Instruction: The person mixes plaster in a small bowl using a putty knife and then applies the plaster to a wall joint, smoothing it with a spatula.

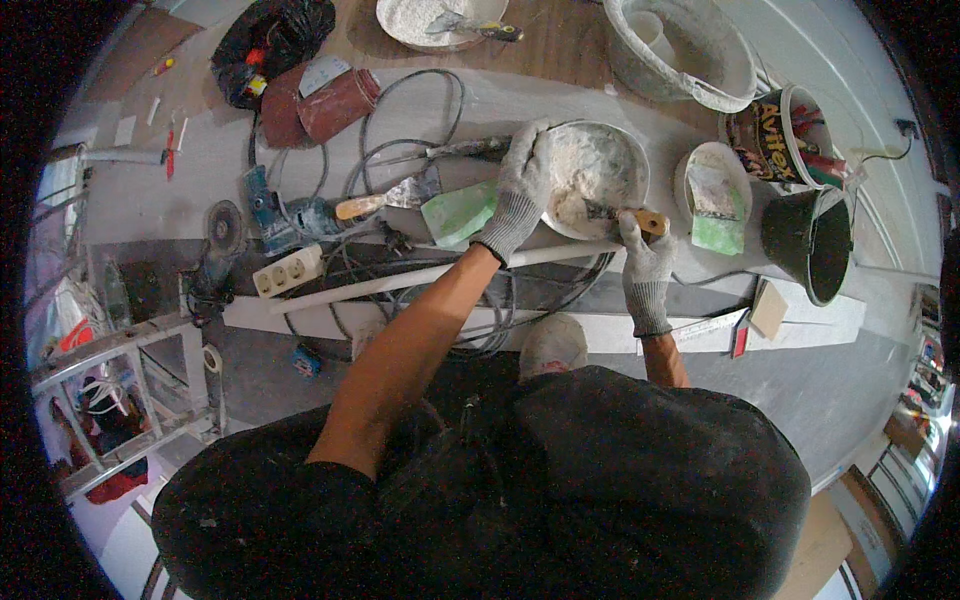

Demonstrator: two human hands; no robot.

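— What do we have in our hands?

— Our left hand [520,195], in a grey knit glove, is closed over the near-left rim of a round mixing bowl [597,175] full of white plaster. Our right hand [645,265], gloved the same, is shut around the wooden handle of a putty knife [625,214], whose blade lies in the plaster at the bowl's near side.

— Where is the bowl?

— On the floor [850,390] in front of us, just past a long white board [560,325] that runs across from left to right. A pale pipe [440,275] lies slanted under our left forearm, touching the bowl's near edge as far as we can tell.

— What lies around it?

— Just left of the bowl there is a green sponge [457,213], then a trowel with a wooden handle [390,197] among looped grey cables [400,130]. Further left we see an angle grinder [222,240] and a white power strip [288,271]. To the right of the bowl sits a smaller white bowl [712,190] with a green scraper in it, and beyond that a black bucket [815,240] and a tub of tools [785,135]. At the far side stand a big plaster-smeared bucket [680,50] and a white dish [440,22].
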